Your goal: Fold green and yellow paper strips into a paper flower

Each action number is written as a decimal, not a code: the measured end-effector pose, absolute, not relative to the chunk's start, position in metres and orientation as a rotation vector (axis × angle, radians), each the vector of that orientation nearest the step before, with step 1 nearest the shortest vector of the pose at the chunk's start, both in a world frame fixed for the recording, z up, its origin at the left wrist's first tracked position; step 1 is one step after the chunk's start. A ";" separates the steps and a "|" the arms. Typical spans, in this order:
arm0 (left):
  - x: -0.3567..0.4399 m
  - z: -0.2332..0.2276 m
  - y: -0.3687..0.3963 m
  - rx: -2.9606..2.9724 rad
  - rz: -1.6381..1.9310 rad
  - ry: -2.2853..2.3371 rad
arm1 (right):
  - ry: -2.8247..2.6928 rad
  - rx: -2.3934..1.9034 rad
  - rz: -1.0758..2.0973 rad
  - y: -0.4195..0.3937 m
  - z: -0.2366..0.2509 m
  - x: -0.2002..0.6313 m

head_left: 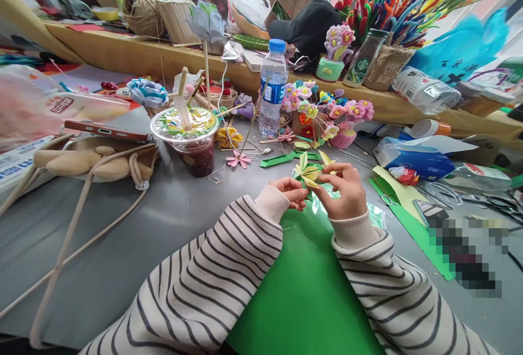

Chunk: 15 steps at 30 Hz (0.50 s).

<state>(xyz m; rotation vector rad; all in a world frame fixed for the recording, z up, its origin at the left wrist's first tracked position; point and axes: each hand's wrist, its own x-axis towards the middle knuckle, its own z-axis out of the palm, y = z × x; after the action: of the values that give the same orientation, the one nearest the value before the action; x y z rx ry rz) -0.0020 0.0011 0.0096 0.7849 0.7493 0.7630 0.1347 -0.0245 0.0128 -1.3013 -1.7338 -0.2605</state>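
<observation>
Between my two hands is a folded paper flower [307,172] with pale yellow petals and green below them. My left hand [291,191] pinches its green lower part from the left. On the right, the thumb and fingers of my right hand [342,187] close on the petals. Another yellow paper piece [326,160] shows just behind my right fingers. Folded green paper strips [284,160] lie on the table past the flower. Beneath my forearms spreads a large green sheet [302,289], with clear plastic film near its far end.
A lidded cup with dark drink [198,156] stands left of my hands, beside a beige bag [102,164] with a phone [108,130] on it. Behind are a water bottle [273,91] and crocheted flowers [327,107]. Scissors [500,202] and green paper [412,230] lie right.
</observation>
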 end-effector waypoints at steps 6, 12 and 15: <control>-0.003 0.016 0.000 0.773 0.718 0.740 | -1.672 -1.294 -0.328 -0.025 0.015 0.136; -0.004 0.015 0.001 0.694 0.670 0.685 | -1.704 -1.277 -0.379 -0.023 0.018 0.138; -0.005 0.014 0.002 0.672 0.642 0.684 | -1.730 -1.275 -0.365 -0.023 0.019 0.139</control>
<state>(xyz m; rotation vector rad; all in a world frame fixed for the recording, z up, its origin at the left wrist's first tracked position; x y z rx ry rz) -0.0049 0.0025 0.0144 0.6723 0.6842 0.6416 0.1389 -0.0232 0.0194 -1.2753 -1.7304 -0.3647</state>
